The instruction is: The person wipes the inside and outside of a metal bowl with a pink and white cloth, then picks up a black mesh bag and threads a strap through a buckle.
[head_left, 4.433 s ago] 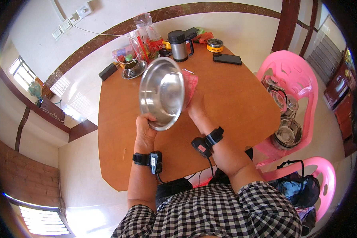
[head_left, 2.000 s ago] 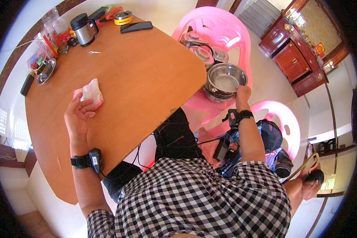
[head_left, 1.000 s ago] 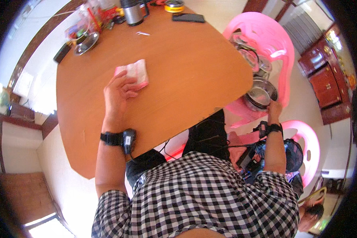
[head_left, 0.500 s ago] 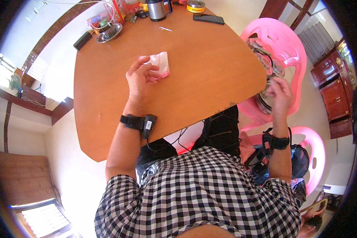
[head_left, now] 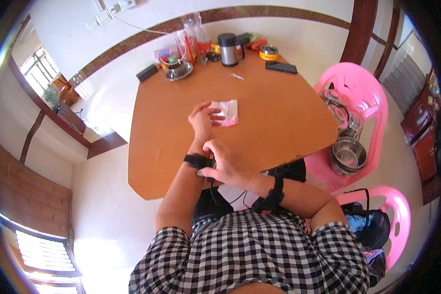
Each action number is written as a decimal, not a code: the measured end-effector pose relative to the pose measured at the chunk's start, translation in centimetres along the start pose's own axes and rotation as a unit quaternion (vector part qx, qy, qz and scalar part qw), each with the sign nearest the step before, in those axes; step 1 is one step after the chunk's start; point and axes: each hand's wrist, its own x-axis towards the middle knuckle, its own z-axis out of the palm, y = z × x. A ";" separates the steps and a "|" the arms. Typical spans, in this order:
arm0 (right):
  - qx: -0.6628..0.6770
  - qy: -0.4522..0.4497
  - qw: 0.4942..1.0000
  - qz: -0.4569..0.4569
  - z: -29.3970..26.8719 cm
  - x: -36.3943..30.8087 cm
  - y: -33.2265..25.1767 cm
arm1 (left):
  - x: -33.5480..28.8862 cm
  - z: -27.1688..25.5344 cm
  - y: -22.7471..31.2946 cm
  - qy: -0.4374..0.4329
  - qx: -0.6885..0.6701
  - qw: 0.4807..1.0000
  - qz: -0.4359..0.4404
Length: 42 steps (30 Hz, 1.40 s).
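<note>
**Touching wrist strap, cloth under fingertips**

Starting at far left: window w/ grille [head_left: 38, 68] in the wall, plus a small fan [head_left: 50, 93] on a dark wood ledge. White tiled floor [head_left: 98, 215] runs below.

Next, the orange wooden table [head_left: 279, 117]. At its far edge, l to r: dark flat box [head_left: 146, 73], clear glass bowl [head_left: 175, 61] w/ colourful bits inside, tall clear containers [head_left: 193, 36], steel jug w/ black lid [head_left: 228, 49], yellow-banded round tin [head_left: 268, 52], black phone [head_left: 281, 67]. A small white scrap [head_left: 237, 76] lies apart, nearer the mid table.

Mid table: folded white-and-pink cloth [head_left: 227, 111], lying flat. Left hand [head_left: 202, 122] rests on the table, fingers loosely curled, tips on the cloth's left edge; not gripping it, just touching. Black wrist strap [head_left: 197, 160] w/ small device sits on the left wrist.

Right hand [head_left: 226, 165] reaches across the body to the left wrist; fingers bent, pressing on or pinching at the strap — can't tell whether it actually grips. Right wrist carries its own black strap [head_left: 275, 193]. Cables hang down under the forearms. Checked black-and-white shirt [head_left: 259, 255] fills the bottom.

Right side: pink plastic chair [head_left: 362, 93] just beside the table edge, holding stacked steel bowls [head_left: 348, 156] and other metal pots [head_left: 340, 112] behind. Second pink chair [head_left: 394, 220] lower down w/ a dark bag [head_left: 372, 228] on it. Far right: dark wooden cabinet [head_left: 424, 132].
</note>
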 end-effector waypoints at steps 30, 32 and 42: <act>0.008 0.078 0.996 -0.053 1.9 -1.0 1.1 | -1.9 -4.0 -5.9 0.051 0.211 0.970 0.110; 0.013 0.081 0.995 -0.056 2.0 -1.1 1.2 | -2.5 -4.9 -6.1 0.084 0.420 0.871 0.238; -0.012 0.097 0.992 -0.074 1.4 -1.2 1.9 | -7.6 -5.3 -1.9 -0.009 -0.201 0.944 -0.261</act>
